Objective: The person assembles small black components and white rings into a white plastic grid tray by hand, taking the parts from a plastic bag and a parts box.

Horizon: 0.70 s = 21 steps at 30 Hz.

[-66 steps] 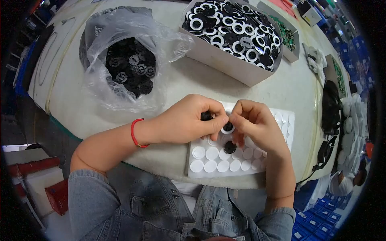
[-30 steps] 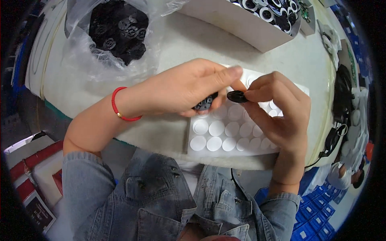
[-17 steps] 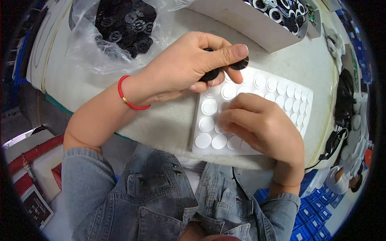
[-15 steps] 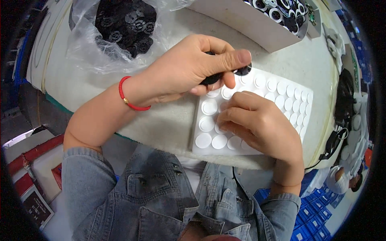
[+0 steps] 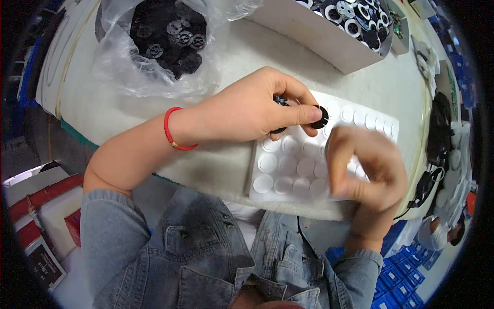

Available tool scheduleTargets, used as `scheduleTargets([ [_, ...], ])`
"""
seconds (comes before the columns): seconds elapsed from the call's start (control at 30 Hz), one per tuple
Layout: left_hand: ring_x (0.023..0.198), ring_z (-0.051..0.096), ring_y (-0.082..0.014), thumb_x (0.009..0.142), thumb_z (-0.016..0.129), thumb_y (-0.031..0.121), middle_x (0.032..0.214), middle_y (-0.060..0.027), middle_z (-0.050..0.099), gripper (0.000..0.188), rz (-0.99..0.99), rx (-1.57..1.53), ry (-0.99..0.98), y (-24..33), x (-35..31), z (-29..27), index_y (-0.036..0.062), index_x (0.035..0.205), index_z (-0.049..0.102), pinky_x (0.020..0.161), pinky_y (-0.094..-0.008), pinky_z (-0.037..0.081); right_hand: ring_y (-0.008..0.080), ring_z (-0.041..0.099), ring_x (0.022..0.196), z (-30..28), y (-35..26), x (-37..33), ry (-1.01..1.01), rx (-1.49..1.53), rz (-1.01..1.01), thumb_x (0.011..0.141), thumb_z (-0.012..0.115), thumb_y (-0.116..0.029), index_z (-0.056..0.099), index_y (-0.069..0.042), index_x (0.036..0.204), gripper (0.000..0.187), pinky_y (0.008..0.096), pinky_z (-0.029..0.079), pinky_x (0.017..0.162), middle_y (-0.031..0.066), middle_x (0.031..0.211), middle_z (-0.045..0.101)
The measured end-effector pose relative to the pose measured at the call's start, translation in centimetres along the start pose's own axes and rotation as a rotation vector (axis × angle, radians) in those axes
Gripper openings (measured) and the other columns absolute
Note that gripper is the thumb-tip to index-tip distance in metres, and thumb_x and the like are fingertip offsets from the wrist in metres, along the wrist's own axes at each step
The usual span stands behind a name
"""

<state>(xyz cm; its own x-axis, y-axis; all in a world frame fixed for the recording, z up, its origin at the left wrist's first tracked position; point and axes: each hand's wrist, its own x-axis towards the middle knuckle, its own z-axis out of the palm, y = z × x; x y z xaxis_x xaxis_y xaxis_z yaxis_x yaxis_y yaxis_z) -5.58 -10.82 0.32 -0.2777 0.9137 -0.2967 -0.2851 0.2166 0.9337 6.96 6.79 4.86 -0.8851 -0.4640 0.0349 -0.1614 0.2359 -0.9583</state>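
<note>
My left hand (image 5: 257,110), with a red cord at its wrist, pinches a round black plastic disc (image 5: 321,117) between thumb and fingers. More black parts (image 5: 280,100) are tucked inside its curled fingers, partly hidden. Below and beyond lies a white sheet (image 5: 280,196) carrying rows of round white pads (image 5: 305,168). Over the right part of that sheet is my right hand (image 5: 368,167), smeared by motion. Its thumb and fingers curve around a gap, and whether anything small is in them does not show.
A clear plastic bag (image 5: 110,69) of black discs (image 5: 180,38) stands at the far left of the pale table (image 5: 206,172). At the far right, a cardboard box (image 5: 314,41) holds black discs with white rings (image 5: 352,27). A black cable (image 5: 423,185) lies by the right edge.
My left hand has come nearer and slightly right, bringing the pinched disc over the sheet. My right hand has swung right, away from the pads it was touching, and is now blurred.
</note>
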Motion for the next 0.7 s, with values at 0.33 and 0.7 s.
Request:
scheduleTargets([
  [0.33,0.039,0.037,-0.0032,0.099,0.049,0.032,0.053,0.0013,0.050,0.035,-0.047,-0.047,0.064,0.6,-0.6,0.7,0.0017,0.101,0.067,0.038,-0.0197,0.028,0.0011,0.046,0.061,1.5,1.6,1.2,0.683,-0.071,0.359,0.083,0.065,-0.011,0.059,-0.003,0.080,0.010,0.0178,0.034,0.054,-0.0050,0.067,0.057],
  [0.7,0.046,0.043,-0.0017,0.094,0.058,0.019,0.057,0.0055,0.050,0.021,-0.001,0.034,0.020,0.5,-0.5,0.6,0.0026,0.101,0.068,0.041,-0.0188,0.032,0.0020,0.052,0.060,1.6,1.6,1.5,0.722,-0.030,0.374,0.085,0.066,-0.010,0.058,-0.002,0.082,0.012,0.0163,0.037,0.054,-0.0020,0.066,0.061],
])
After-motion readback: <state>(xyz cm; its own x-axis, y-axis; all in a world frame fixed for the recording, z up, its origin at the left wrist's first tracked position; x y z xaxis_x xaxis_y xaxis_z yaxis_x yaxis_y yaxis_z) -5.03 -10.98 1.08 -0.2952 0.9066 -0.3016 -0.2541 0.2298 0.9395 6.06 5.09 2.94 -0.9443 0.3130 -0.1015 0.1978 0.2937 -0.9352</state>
